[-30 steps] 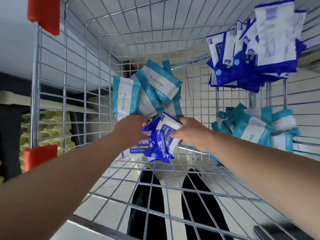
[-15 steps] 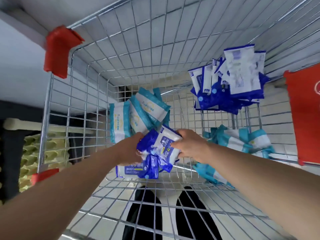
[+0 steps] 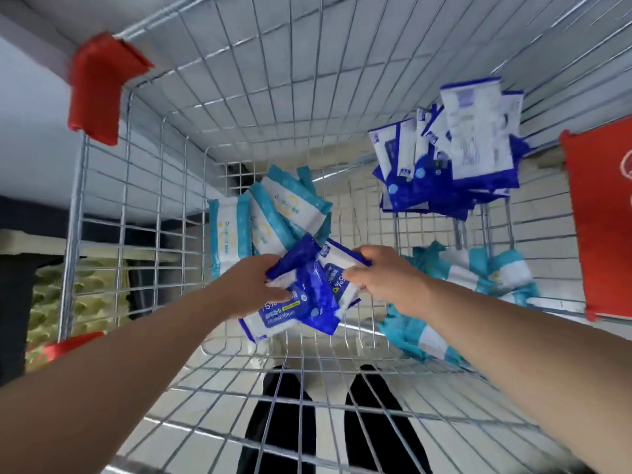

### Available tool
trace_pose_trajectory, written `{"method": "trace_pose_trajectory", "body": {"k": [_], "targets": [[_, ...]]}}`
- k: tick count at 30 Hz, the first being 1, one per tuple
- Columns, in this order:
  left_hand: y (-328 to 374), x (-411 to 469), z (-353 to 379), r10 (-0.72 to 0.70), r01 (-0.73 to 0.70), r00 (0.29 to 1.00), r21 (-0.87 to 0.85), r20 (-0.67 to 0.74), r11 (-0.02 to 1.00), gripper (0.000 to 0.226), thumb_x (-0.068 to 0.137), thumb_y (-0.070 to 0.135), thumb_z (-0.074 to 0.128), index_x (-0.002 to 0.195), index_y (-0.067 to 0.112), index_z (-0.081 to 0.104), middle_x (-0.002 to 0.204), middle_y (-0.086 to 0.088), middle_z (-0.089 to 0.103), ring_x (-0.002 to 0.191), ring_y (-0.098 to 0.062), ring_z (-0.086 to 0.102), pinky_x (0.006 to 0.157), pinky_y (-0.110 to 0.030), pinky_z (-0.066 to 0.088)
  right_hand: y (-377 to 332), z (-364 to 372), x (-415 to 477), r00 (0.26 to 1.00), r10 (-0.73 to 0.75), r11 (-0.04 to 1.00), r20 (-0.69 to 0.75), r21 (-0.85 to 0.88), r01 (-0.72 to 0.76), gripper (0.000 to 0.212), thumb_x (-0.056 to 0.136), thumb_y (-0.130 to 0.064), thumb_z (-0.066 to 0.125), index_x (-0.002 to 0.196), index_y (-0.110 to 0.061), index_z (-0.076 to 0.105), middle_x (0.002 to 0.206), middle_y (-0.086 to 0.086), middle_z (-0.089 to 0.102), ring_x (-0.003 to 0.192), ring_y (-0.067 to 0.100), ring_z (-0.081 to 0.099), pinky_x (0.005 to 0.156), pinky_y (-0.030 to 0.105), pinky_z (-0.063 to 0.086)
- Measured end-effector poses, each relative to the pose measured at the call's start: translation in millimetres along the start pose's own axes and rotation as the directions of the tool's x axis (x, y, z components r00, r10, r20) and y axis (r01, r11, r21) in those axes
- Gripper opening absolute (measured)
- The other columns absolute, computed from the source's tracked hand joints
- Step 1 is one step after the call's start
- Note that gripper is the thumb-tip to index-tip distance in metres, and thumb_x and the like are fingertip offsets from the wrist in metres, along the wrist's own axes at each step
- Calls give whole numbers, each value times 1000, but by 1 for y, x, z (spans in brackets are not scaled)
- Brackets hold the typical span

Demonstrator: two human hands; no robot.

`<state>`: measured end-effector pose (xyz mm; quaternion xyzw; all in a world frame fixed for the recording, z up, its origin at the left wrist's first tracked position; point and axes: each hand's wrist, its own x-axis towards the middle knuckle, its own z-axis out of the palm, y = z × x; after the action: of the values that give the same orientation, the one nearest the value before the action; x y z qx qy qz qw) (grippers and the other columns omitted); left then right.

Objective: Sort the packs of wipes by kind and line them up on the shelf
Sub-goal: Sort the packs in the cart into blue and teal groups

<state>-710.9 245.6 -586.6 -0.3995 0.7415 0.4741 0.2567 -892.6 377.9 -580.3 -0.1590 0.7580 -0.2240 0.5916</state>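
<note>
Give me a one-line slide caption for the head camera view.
Left hand and right hand hold dark blue wipe packs inside a wire basket, teal packs behind.

Dark-blue wipe packs [image 3: 307,295] bunched mid-cart, teal packs [image 3: 266,213] behind.

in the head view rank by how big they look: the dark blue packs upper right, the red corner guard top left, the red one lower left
1. dark blue packs
2. top-left red corner guard
3. lower-left red corner guard, which shows only as a sliver, so its true size is unsure
</note>
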Motion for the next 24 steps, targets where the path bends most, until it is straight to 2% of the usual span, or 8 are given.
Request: {"method": "trace_pose_trajectory", "body": {"k": [3,7,10,13,16,18,21,24], "targets": [[36,1,-15,3,-12,999,-189,-46,982,19,83,27,74,97,23,61,88,6,67,72,-5,62,56,-13,43,-13,-39,-12,999,2,982,-53,188,7,8,85,-11,62,92,-14,65,89,17,66,77,22,61,82,45,55],[102,20,-26,30,-78,992,-412,-122,908,30,82,28,74,107,23,58,96,0,69,82,-17,67,79,-35,54,-25,-100,-20,989,-1,879,-150,472,73,11,89,-13,61,99,-15,58,91,15,58,77,27,61,74,45,58],[164,47,-29,74,-176,971,-472,-228,864,23,85,22,71,100,27,54,98,0,67,84,-18,66,82,-36,53,-30,-147,-18,949,-28,805,-313,556,207,12,90,-10,57,98,-18,55,90,11,59,78,25,61,79,50,55],[225,85,-22,17,-203,942,-526,-336,826,27,84,15,69,107,17,55,102,-6,66,88,-22,64,80,-34,54,-35,-194,-14,889,-25,744,-457,586,322,16,94,-9,47,88,-21,54,66,-4,60,56,9,59,63,31,54],[257,112,-5,-63,-163,946,-633,-318,757,16,75,2,67,87,11,61,80,-8,61,75,-21,58,68,-31,48,-30,-225,-9,867,-91,808,-489,472,351,30,91,-12,38,65,-21,49,54,-7,47,47,1,48,44,17,40],[260,120,7,-112,-109,959,-707,-259,699,22,67,1,74,86,6,63,79,-12,63,70,-23,58,64,-33,54,-20,-227,-1,907,-148,840,-394,434,326,20,82,-11,47,73,-29,45,69,-11,49,61,-6,50,57,11,40],[257,126,20,-137,-65,967,-730,-214,681,24,75,13,80,90,5,64,88,-18,71,61,-21,66,49,-28,57,-14,-222,6,861,-171,873,-480,331,358,37,88,-3,47,72,-27,70,75,3,66,75,23,56,73,38,40],[269,131,26,-142,-102,948,-694,-286,712,39,72,31,83,97,10,61,86,-9,70,60,-14,63,44,-21,53,-12,-229,11,845,-185,823,-502,391,413,30,92,-9,46,92,-23,73,82,2,74,79,28,65,76,41,46]]}}
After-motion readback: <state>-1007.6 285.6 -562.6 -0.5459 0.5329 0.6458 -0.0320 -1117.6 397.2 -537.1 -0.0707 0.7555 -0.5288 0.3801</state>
